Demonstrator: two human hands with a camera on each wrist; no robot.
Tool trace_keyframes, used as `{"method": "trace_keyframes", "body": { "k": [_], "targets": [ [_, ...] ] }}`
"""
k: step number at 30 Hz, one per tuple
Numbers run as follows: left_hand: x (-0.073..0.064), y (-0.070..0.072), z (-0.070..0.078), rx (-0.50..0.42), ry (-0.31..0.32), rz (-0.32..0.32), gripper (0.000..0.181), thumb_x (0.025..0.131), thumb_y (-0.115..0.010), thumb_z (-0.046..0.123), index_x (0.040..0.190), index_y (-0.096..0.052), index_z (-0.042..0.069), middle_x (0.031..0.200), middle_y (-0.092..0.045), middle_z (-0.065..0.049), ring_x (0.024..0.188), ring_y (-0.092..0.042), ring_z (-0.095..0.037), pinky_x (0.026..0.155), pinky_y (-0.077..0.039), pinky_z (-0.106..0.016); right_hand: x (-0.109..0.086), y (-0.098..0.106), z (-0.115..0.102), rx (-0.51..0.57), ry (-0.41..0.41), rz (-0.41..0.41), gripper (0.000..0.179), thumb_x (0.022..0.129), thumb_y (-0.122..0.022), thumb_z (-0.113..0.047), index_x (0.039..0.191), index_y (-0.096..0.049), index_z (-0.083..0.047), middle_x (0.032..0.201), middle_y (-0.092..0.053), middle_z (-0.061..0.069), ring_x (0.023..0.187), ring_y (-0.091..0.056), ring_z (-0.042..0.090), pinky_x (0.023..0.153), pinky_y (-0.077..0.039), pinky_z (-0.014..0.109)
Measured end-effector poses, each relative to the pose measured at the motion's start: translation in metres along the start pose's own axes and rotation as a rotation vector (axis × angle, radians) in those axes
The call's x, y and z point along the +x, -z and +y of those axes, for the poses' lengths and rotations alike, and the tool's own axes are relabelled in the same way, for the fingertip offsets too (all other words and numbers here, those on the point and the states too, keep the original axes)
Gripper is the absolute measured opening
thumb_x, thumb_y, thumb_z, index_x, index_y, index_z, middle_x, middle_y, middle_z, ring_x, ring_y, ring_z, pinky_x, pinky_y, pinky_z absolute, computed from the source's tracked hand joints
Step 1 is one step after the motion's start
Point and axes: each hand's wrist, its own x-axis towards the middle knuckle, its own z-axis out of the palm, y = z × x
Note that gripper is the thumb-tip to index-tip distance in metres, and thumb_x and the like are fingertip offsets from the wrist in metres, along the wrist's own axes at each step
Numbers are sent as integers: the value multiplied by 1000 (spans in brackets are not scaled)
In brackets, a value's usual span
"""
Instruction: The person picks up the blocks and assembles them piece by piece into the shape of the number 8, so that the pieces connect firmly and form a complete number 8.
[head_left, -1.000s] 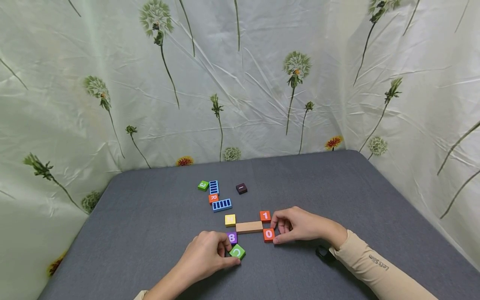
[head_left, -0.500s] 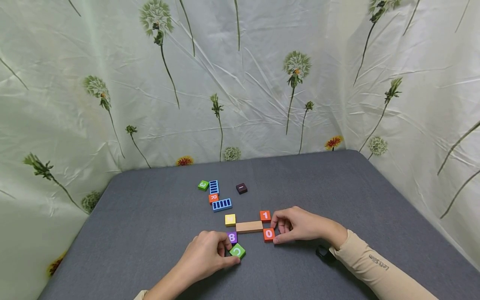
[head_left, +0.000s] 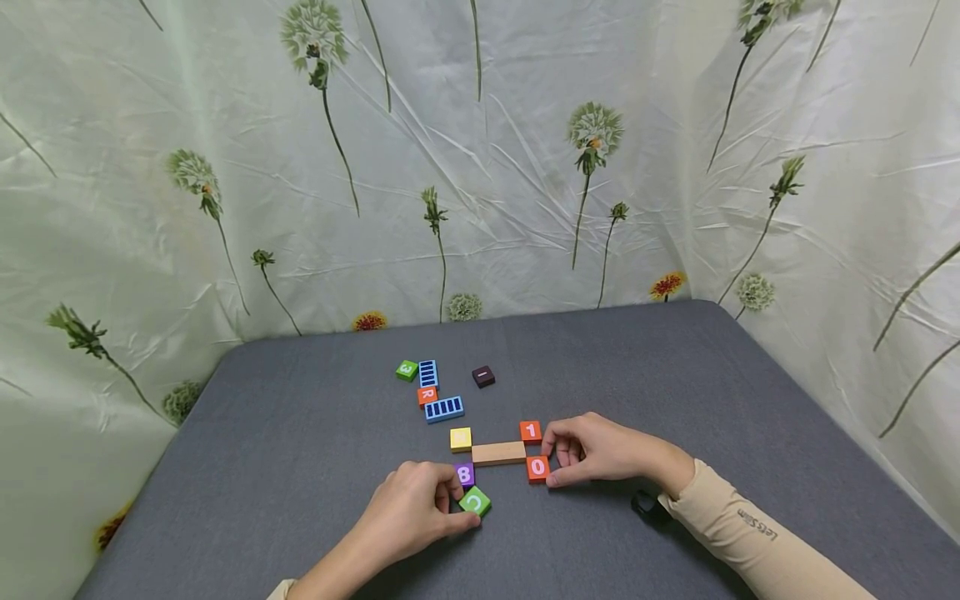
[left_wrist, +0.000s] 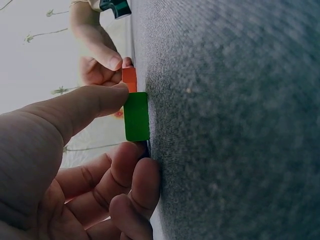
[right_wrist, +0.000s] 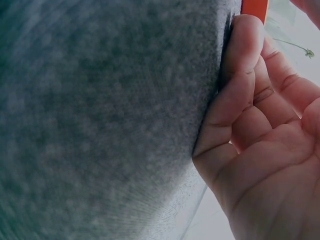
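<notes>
My left hand [head_left: 415,502] pinches a green block marked C [head_left: 475,502] between thumb and fingers. In the left wrist view this green block [left_wrist: 136,116] sits flat on the table cloth. A purple block with an 8 [head_left: 464,474] lies just above it, partly behind my fingers. On the other side, my right hand [head_left: 600,451] holds a red block marked 0 [head_left: 537,469] at its right side, thumb at the near corner and index finger at the far one. A plain wooden bar [head_left: 498,454] lies between the yellow block [head_left: 461,440] and the red blocks, including one marked 1 [head_left: 530,432].
Farther back lie a green 3 block [head_left: 407,371], an orange R block [head_left: 427,397], two blue slotted pieces [head_left: 444,409] and a dark block [head_left: 483,377]. A black object [head_left: 649,507] is by the right wrist. Flower-printed cloth [head_left: 510,167] hangs behind the grey table [head_left: 300,433].
</notes>
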Motion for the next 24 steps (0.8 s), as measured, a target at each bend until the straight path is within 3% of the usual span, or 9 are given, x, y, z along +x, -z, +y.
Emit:
{"method": "trace_keyframes", "body": {
  "k": [11, 18, 24],
  "targets": [
    [-1, 0, -1, 4, -18, 22, 35, 77, -97, 40, 77, -65, 25, 63, -52, 14, 58, -46, -2, 55, -35, -23, 0, 5, -1, 7, -26, -13, 31, 93, -86, -36, 108, -69, -14, 80, -63, -11, 68, -55, 0, 64, -46, 19],
    [-2, 0, -3, 24, -52, 75, 32, 79, -94, 39, 75, -64, 28, 62, -50, 17, 57, -45, 0, 53, -35, -23, 1, 22, -5, -8, -30, -8, 31, 94, -84, -34, 110, -71, -10, 79, -64, -8, 64, -53, 2, 61, -46, 21],
    [-1, 0, -4, 16, -52, 64, 29, 83, -92, 36, 76, -65, 27, 62, -51, 16, 56, -45, 1, 53, -35, -23, 11, 37, -11, -69, -29, 41, 31, 97, -82, -33, 110, -70, -9, 79, -64, -6, 67, -56, 5, 65, -48, 24]
  ]
}}
